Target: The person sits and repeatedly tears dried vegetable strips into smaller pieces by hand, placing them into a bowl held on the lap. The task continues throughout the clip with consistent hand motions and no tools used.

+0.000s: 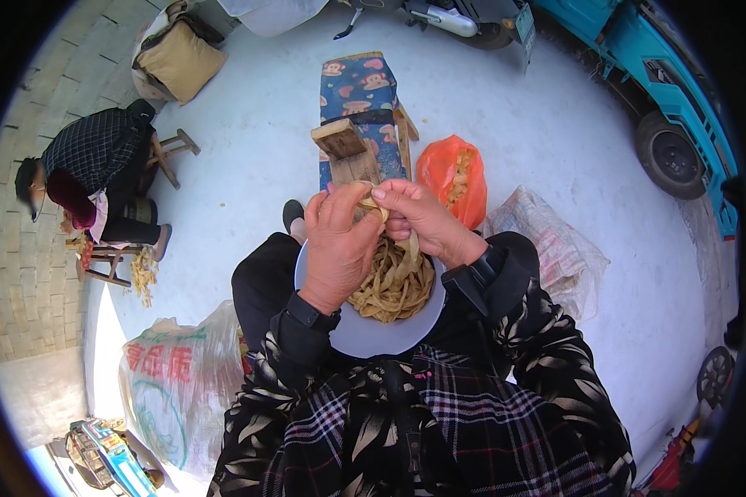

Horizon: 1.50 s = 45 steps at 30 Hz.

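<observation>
Both my hands meet above a pale bowl (373, 341) that rests on my lap. The bowl holds a heap of long, tan plant-fibre strips (398, 286). My left hand (339, 242) pinches a small loop of braided strip (376, 208) with thumb and fingers. My right hand (426, 217) grips the same piece from the other side, thumb on top. From beneath my right hand a flat strip hangs down towards the heap. Just beyond my hands, a wooden block stand (348, 149) sits on a bench (357, 87) covered in blue patterned cloth.
A red plastic bag (451, 180) with tan pieces stands right of the bench, a woven sack (547, 248) beside it. Another large sack (180, 385) lies at my left. A person (99, 168) sits bent over at the far left. A turquoise vehicle (677, 93) stands at the right.
</observation>
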### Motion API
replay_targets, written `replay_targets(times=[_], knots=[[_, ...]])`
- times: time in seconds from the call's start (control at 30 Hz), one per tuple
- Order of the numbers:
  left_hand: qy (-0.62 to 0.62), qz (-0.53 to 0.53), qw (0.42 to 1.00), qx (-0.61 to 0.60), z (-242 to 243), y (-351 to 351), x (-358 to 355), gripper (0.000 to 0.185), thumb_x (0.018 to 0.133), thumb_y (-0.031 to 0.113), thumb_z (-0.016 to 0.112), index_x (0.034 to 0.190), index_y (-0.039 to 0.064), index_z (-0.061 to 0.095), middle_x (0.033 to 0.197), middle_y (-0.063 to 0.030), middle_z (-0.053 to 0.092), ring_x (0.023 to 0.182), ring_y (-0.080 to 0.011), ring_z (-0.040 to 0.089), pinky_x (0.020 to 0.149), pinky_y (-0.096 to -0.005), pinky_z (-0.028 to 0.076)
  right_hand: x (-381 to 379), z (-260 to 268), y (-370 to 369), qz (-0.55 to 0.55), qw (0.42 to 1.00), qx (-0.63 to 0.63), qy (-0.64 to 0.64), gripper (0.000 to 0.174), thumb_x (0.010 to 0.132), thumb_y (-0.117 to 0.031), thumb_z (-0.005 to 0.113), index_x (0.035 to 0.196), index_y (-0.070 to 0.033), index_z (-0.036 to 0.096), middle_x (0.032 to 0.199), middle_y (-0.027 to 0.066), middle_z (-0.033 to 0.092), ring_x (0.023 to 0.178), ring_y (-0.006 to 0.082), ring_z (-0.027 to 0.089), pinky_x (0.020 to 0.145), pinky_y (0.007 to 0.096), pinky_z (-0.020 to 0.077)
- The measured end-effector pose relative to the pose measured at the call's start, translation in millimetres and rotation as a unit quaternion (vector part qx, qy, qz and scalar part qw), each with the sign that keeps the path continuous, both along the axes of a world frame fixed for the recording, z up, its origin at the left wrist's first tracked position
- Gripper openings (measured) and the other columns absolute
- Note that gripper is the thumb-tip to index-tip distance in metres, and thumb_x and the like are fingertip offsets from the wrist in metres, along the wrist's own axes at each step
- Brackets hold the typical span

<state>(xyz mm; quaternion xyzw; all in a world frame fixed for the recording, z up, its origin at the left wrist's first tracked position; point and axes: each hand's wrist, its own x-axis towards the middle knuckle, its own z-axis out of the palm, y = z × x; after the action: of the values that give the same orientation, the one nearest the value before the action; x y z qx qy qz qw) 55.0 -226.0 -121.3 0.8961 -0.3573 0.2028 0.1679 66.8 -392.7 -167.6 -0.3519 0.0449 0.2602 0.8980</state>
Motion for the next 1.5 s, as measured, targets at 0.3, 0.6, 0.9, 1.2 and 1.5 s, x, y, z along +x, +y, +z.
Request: replay_targets(times=[0.3,0.6,0.9,1.2,1.5], knots=[[0.576,0.052,0.661,-0.477,-5,12,3,0.024,0.091,0.003,0.056,0.115,0.002,0.061,0.108,-0.0029,0.062,0.098,-0.0125,0.057,0.090,-0.0293,0.046,-3,5,-2,-0.002,0.967,-0.147,-0.210,0.016,0.090,-0.018,0.069,0.096,-0.006,0.061,0.082,-0.0037,0.058,0.071,0.0030,0.051,0.061,0.0211,0.0427],[0.454,0.047,0.744,-0.488,-21,2,-1,0.022,0.091,-0.002,0.045,0.109,0.001,0.058,0.099,-0.0028,0.061,0.091,-0.0087,0.056,0.082,-0.0226,0.045,-5,-3,9,-0.028,0.927,-0.286,-0.241,0.018,0.086,-0.015,0.069,0.097,-0.004,0.059,0.085,-0.0036,0.059,0.076,0.0015,0.052,0.066,0.0198,0.0433],[0.412,0.073,0.736,-0.532,-37,4,-1,0.006,0.093,-0.001,0.055,0.095,0.005,0.056,0.090,0.0011,0.057,0.084,-0.0042,0.052,0.076,-0.0185,0.043,-11,1,2,0.018,0.991,-0.095,-0.089,0.020,0.088,-0.013,0.069,0.105,-0.006,0.061,0.084,-0.0071,0.058,0.069,-0.0008,0.049,0.058,0.0167,0.0374],[0.456,0.114,0.705,-0.531,-35,8,0,0.009,0.094,0.010,0.061,0.090,0.003,0.056,0.083,0.0010,0.056,0.075,-0.0062,0.054,0.067,-0.0223,0.045,-4,-3,5,0.006,0.952,-0.227,-0.204,0.020,0.093,-0.018,0.065,0.106,-0.004,0.064,0.085,-0.0070,0.057,0.072,-0.0001,0.048,0.062,0.0164,0.0377],[0.305,0.099,0.941,-0.112,-3,16,-13,0.030,0.091,0.030,0.065,0.084,0.001,0.060,0.066,-0.0112,0.057,0.061,-0.0267,0.056,0.056,-0.0358,0.044,-13,-5,9,0.013,0.947,-0.224,-0.231,0.027,0.102,-0.028,0.051,0.093,-0.004,0.060,0.072,-0.0076,0.045,0.064,0.0028,0.039,0.057,0.0208,0.0364]])
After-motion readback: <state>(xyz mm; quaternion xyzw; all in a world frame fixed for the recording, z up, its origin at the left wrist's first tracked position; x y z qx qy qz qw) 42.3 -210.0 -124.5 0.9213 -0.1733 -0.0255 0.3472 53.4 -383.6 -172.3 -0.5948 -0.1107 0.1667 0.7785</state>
